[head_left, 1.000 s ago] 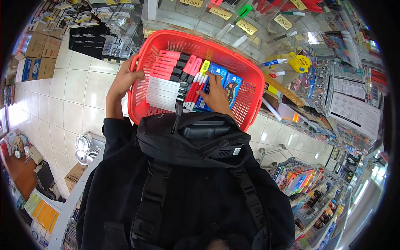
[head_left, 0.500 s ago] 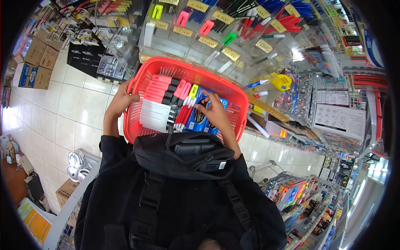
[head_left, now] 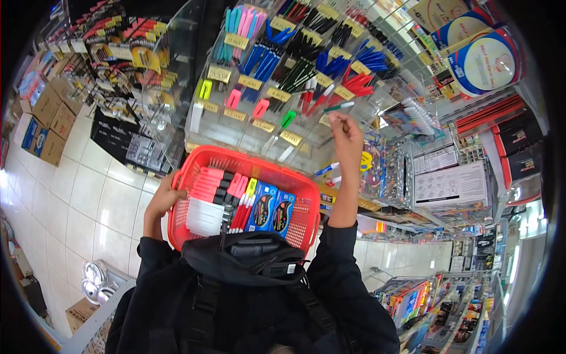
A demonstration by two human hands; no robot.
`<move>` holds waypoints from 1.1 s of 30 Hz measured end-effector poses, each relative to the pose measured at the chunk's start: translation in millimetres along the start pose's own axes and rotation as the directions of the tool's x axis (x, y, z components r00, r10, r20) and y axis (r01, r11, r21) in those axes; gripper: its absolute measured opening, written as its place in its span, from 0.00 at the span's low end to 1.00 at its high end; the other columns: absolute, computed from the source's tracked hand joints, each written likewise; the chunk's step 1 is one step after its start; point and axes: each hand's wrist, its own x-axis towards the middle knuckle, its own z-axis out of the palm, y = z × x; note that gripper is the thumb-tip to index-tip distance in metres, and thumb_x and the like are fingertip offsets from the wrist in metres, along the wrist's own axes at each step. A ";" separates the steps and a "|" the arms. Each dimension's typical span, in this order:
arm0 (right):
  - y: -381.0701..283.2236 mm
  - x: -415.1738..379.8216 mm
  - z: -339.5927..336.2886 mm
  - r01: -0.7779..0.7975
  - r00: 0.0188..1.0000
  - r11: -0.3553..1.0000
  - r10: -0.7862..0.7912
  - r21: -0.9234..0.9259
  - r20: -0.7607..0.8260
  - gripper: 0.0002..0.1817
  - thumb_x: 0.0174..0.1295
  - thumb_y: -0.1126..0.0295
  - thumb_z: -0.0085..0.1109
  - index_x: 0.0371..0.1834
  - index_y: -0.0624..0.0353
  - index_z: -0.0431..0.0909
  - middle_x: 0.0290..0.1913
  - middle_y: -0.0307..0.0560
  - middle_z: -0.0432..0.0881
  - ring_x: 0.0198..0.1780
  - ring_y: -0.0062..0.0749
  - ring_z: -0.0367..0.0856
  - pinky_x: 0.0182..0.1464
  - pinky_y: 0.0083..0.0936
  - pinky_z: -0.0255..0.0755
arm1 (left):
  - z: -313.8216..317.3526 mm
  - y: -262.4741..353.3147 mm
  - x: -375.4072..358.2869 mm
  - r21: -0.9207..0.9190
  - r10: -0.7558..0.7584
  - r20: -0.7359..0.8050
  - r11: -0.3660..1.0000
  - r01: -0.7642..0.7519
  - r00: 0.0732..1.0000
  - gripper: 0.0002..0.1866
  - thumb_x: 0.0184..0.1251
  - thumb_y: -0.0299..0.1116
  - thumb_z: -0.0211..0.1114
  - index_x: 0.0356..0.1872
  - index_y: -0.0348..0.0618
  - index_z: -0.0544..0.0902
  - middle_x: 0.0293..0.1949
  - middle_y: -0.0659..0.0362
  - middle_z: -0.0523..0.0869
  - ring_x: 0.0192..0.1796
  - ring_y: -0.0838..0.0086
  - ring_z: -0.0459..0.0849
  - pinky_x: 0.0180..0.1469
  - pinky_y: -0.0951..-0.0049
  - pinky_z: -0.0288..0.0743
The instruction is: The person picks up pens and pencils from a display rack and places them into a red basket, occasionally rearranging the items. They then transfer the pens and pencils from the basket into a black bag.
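Open air over basket [head_left: 259, 165], pen rack [head_left: 313, 134] (see-through walls) before right hand [head_left: 348, 130]

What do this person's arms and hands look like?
The left hand and right hand are bare. The left sleeve and right sleeve are black, look loose, and end partway along the forearms, so the wrists are uncovered.

Premises: a shop with a stationery section. Upper centre of the frame: clear compartmented rack [head_left: 233, 132] stocked with pens [head_left: 262, 62] and highlighters [head_left: 261, 108], bearing yellow price tags [head_left: 290, 138], 1 apparently reading 12.000. Upper left: hanging packets [head_left: 144, 56]; nearer the edge, stacked cartons [head_left: 53, 109]. Upper right: round-fronted packages [head_left: 486, 65]. Lower right: racked merchandise [head_left: 413, 301]. Centre: 1 red shopping basket [head_left: 247, 158] containing highlighters and 2 blue packs [head_left: 261, 206]. Flooring: pale tiles [head_left: 112, 189].
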 end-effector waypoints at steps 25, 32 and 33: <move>-34.1 23.7 -12.3 0.190 0.918 0.947 -0.079 0.258 -0.388 0.10 0.66 0.64 0.65 0.40 0.60 0.80 0.28 0.33 0.80 0.25 0.17 0.74 0.27 0.17 0.64 | 0.1 -0.2 1.2 -0.035 -0.007 0.065 0.999 0.009 0.998 0.34 0.43 0.19 0.60 0.60 0.35 0.76 0.42 0.58 0.86 0.41 0.73 0.82 0.46 0.74 0.76; -52.3 -42.7 -32.8 0.007 0.976 0.610 0.169 0.792 -0.138 0.16 0.70 0.62 0.59 0.53 0.61 0.76 0.39 0.41 0.85 0.32 0.20 0.80 0.29 0.19 0.71 | 3.7 7.1 -1.7 -0.031 -0.051 0.092 0.998 0.054 0.994 0.33 0.44 0.18 0.59 0.60 0.36 0.75 0.40 0.59 0.85 0.39 0.75 0.82 0.43 0.75 0.76; -43.4 -51.3 -35.3 -0.019 0.992 0.574 0.112 0.819 -0.055 0.17 0.71 0.61 0.57 0.55 0.61 0.77 0.41 0.42 0.86 0.35 0.21 0.80 0.35 0.20 0.73 | 3.3 8.7 -1.1 -0.012 -0.044 0.101 0.999 0.046 0.994 0.33 0.43 0.18 0.59 0.60 0.35 0.75 0.40 0.59 0.85 0.39 0.75 0.82 0.43 0.74 0.76</move>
